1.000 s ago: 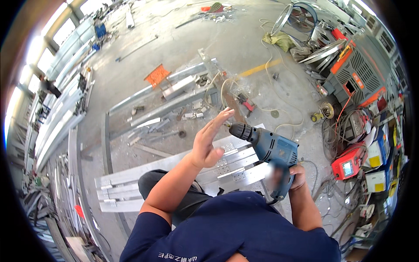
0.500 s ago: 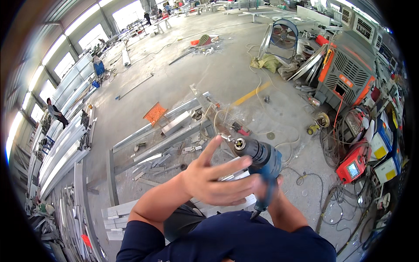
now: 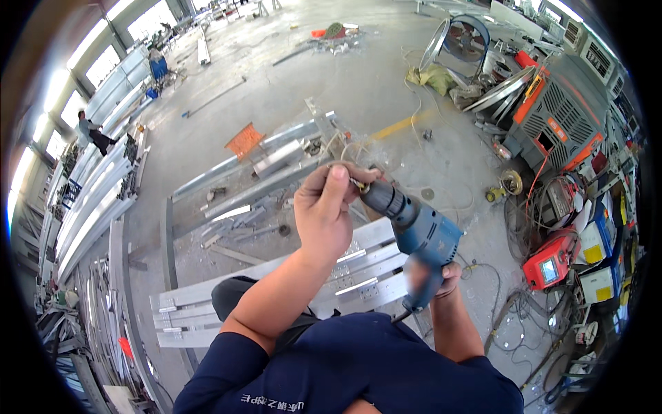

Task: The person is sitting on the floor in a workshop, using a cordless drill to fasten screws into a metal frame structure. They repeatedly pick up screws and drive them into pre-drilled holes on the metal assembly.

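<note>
A blue corded drill (image 3: pixel 422 224) is held up in front of my body, its dark chuck (image 3: pixel 385 199) pointing up and to the left. My right hand (image 3: pixel 448 279) is closed around the drill's handle. My left hand (image 3: pixel 325 207) is raised at the chuck's front, thumb and fingers pinched on a thin metal drill bit (image 3: pixel 356 183) at the chuck mouth. The fingers hide most of the bit. Below the drill lie pale metal rails (image 3: pixel 372 265) with small fittings on them.
Grey metal beams (image 3: pixel 265 196), offcuts and an orange piece (image 3: pixel 245 141) lie on the floor ahead. At right stand a grey-orange machine (image 3: pixel 558 117), a red unit with a screen (image 3: pixel 548 269) and tangled cables. Metal profiles (image 3: pixel 96 200) are stacked at left, near a person (image 3: pixel 95 131).
My left hand has gone from spread fingers beside the drill to a pinch at the chuck. The drill has tilted leftward and its body shows more. The view has shifted downward.
</note>
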A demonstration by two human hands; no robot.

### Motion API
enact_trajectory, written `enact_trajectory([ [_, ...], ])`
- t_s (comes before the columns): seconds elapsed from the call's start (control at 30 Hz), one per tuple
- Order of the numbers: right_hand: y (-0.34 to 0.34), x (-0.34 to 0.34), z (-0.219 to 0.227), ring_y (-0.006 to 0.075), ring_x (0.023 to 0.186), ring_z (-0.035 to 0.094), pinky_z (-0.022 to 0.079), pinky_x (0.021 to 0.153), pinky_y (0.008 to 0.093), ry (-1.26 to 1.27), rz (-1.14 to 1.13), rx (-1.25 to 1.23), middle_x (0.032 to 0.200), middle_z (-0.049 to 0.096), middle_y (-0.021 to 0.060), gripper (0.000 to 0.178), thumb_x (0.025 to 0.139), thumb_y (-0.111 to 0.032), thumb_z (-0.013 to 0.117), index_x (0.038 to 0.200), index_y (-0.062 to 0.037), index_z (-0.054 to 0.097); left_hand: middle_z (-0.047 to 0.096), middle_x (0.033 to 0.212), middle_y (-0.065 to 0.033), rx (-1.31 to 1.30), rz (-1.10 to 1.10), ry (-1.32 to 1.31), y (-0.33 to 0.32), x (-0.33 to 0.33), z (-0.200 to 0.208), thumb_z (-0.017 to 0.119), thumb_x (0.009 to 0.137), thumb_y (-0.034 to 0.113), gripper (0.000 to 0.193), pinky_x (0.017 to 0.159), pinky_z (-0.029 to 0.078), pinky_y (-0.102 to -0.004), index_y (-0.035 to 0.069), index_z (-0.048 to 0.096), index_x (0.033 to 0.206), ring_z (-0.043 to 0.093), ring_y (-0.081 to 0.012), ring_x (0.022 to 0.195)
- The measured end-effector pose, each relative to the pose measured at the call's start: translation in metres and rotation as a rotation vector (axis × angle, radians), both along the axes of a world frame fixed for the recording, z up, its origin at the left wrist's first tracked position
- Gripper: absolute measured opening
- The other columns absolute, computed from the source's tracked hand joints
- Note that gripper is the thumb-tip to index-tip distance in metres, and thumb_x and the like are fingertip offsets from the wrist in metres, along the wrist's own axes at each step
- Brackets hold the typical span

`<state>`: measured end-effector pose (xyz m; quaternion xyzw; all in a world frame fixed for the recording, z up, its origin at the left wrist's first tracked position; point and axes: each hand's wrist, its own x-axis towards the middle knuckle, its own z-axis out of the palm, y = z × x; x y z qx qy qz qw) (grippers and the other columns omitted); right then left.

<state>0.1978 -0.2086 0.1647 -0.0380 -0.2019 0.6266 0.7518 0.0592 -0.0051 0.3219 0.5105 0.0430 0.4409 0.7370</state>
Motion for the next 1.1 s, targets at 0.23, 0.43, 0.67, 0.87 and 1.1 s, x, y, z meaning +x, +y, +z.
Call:
enact_trajectory([
  [0.23, 0.01, -0.001, 0.03, 0.0325, 0.075, 0.065, 0.054, 0.066, 0.0365, -0.385, -0.181, -0.486, 0.085, 0.065, 0.0187, 0.044, 0.064, -0.026, 0.076, 0.09, 0.0078, 0.067, 0.068, 0.095, -0.0159, -0.718, 0.035, 0.014, 0.045, 0.018, -0.081, 0.048, 0.103, 0.025, 0.026, 0.089, 0.053, -0.041, 0.0, 0.059, 0.101, 0.068, -0.0302, 0.094],
  [0.43, 0.066, -0.032, 0.012, 0.0189, 0.076, 0.065, 0.054, 0.068, 0.0324, -0.868, -0.027, -1.011, 0.088, 0.068, 0.0093, 0.044, 0.072, -0.007, 0.071, 0.114, 0.0019, 0.06, 0.066, 0.097, -0.0215, -1.383, 0.276, 0.225, 0.078, -0.007, -0.313, 0.046, 0.103, 0.026, 0.029, 0.088, 0.056, -0.0478, -0.001, 0.056, 0.099, 0.066, -0.0355, 0.092],
  [0.67, 0.1, -0.081, -0.075, 0.0434, 0.081, 0.067, 0.054, 0.079, 0.0482, -1.95, 0.466, -1.0, 0.083, 0.068, 0.0264, 0.072, 0.069, -0.019, 0.067, 0.136, -0.0013, 0.048, 0.068, 0.089, -0.0161, -1.654, 0.155, 0.941, 0.0, -0.077, -0.492, 0.049, 0.098, 0.02, 0.024, 0.068, 0.057, -0.0446, -0.001, 0.06, 0.099, 0.067, -0.0296, 0.074],
  [0.87, 0.12, -0.098, -0.113, 0.041, 0.074, 0.067, 0.055, 0.072, 0.0474, -2.061, 0.745, -0.795, 0.082, 0.069, 0.0215, 0.079, 0.069, -0.02, 0.072, 0.139, 0.002, 0.044, 0.068, 0.087, -0.0137, -1.482, 0.008, 1.156, -0.012, -0.118, -0.544, 0.054, 0.093, 0.017, 0.019, 0.065, 0.057, -0.0437, 0.0, 0.063, 0.094, 0.067, -0.0275, 0.072],
  [1.1, 0.146, -0.095, -0.125, 0.0343, 0.069, 0.069, 0.057, 0.064, 0.043, -2.174, 0.742, -0.687, 0.08, 0.068, 0.0191, 0.078, 0.067, -0.017, 0.071, 0.137, 0.0065, 0.044, 0.067, 0.086, -0.0117, -1.718, -0.147, 0.959, 0.011, -0.107, -0.547, 0.047, 0.101, 0.024, 0.03, 0.07, 0.055, -0.0423, 0.002, 0.065, 0.094, 0.064, -0.0261, 0.073],
])
